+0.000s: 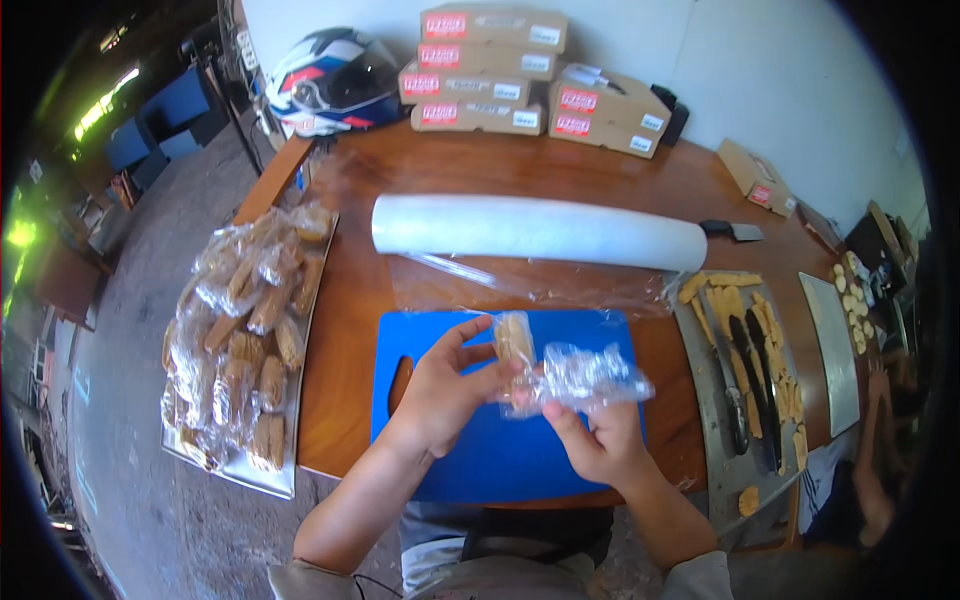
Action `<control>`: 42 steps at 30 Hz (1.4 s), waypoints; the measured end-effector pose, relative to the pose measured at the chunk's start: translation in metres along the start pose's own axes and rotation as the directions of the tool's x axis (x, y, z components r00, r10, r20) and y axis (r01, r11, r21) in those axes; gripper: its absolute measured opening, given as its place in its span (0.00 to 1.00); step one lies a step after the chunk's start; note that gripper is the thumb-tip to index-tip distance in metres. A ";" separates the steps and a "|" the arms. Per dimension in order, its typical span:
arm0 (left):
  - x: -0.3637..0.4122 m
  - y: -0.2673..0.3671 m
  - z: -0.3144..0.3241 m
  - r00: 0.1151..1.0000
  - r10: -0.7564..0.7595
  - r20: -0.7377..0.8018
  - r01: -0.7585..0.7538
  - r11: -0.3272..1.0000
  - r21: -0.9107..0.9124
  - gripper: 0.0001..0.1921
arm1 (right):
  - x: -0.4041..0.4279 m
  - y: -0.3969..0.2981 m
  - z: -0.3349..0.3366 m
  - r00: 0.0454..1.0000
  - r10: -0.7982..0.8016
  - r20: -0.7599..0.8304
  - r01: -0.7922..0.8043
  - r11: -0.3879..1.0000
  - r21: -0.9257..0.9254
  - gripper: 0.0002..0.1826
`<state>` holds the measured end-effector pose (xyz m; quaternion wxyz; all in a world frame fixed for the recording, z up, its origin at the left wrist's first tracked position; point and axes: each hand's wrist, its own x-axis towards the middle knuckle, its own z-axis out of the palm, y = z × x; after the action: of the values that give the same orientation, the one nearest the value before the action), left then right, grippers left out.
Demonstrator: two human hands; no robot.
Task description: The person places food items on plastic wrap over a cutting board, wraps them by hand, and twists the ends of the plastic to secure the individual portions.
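Note:
Over a blue plastic cutting board [510,465], my left hand [450,382] grips a small bundle of tan baked sticks [514,337] partly covered in clear film. My right hand [600,439] pinches the loose, crumpled end of that clear plastic film [589,375], which bunches out to the right of the bundle. Behind the board lies a large roll of plastic wrap [536,231], with a sheet of film drawn out from it toward the board. To the left, a metal tray [281,484] carries a heap of wrapped tan bundles [244,322].
At right, a metal tray [727,487] holds loose baked sticks [784,397], black tongs [754,382] and a knife [735,420]. A cleaver [739,231] lies beyond the roll. Cardboard boxes [487,67] and a motorcycle helmet [330,82] stand behind. Another person's arm [874,465] shows far right.

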<state>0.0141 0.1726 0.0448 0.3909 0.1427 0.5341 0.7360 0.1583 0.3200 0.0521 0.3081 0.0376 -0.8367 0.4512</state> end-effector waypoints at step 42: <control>0.043 0.106 0.061 0.657 0.603 0.453 -0.748 0.597 0.291 0.30 | 0.126 -0.037 -0.043 0.901 -0.079 -0.427 0.276 0.863 0.422 0.10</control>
<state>-0.0203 0.2316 0.1553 0.1113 0.5360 0.5260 0.6509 0.0897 0.3582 0.1661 0.4929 0.0981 -0.6141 0.6086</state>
